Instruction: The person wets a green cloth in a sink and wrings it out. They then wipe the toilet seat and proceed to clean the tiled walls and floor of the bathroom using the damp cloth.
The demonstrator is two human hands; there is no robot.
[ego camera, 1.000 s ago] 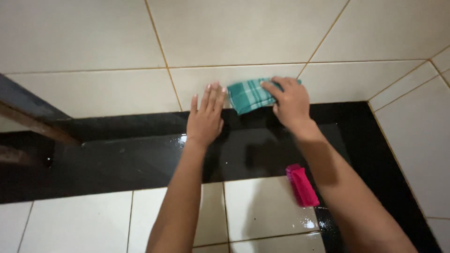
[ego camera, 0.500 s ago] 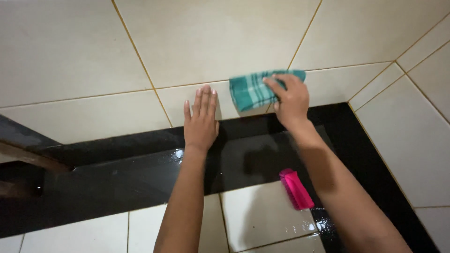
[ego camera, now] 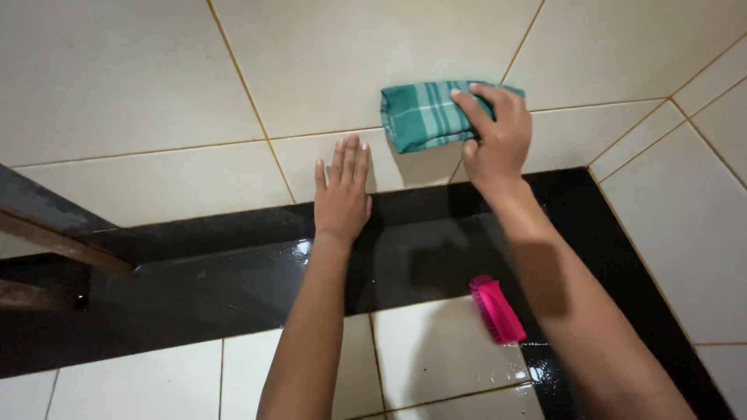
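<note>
Pressing folded green-and-white checked cloth (ego camera: 426,115) flat against cream glazed wall tile (ego camera: 350,54) w/ right hand (ego camera: 498,138), fingers spread over its right end. Left hand (ego camera: 342,194) lying open, palm on tile below-left, apart from cloth. Looking soft, light, prob. damp; gripping best across the folded bulk. Pink plastic scrub brush (ego camera: 496,309) resting on wet floor tile by black glossy border strip (ego camera: 194,288). No containers showing.

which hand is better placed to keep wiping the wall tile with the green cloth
Right. The right hand already presses the folded green checked cloth against the cream wall tile. The left hand lies flat and empty on the lower tile, apart from the cloth, seemingly bracing.
</note>
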